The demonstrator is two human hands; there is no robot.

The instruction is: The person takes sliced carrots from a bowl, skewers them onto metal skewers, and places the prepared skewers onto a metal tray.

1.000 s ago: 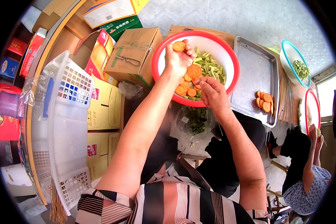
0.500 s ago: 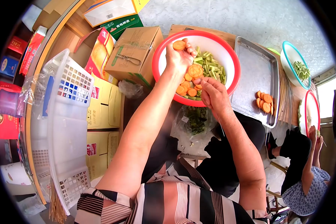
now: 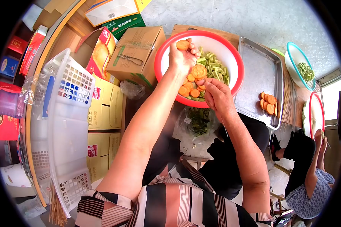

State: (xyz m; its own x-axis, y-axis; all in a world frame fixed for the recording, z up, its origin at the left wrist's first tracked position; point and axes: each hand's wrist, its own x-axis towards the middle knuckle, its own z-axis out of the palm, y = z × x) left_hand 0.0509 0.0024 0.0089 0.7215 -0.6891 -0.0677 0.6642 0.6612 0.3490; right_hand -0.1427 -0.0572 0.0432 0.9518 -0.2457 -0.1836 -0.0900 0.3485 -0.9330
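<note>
My left hand (image 3: pixel 182 57) is over the left side of a red-rimmed white bowl (image 3: pixel 235 56), palm up with curled fingers. It holds an orange carrot slice (image 3: pixel 183 45). My right hand (image 3: pixel 218 95) is closed in a pinch at the bowl's near right edge. A thin skewer (image 3: pixel 226 131) sticks out below this fist; its upper end is hidden. Close to the right fingertips is a large carrot slice (image 3: pixel 199 71), above smaller slices. Cut green stalk pieces (image 3: pixel 216 70) lie in the bowl beside the carrots.
To the right, a metal tray (image 3: pixel 255 72) holds stacked carrot slices (image 3: pixel 269 104), with loose skewers (image 3: pixel 290 98) beyond it. Cardboard boxes (image 3: pixel 136 51) and a white plastic basket (image 3: pixel 70 125) stand left. Another person (image 3: pixel 310 189) works at the far right.
Almost nothing differs. The carrot slice in my left hand has shifted very slightly to the right, and my right hand stays in its pinch.
</note>
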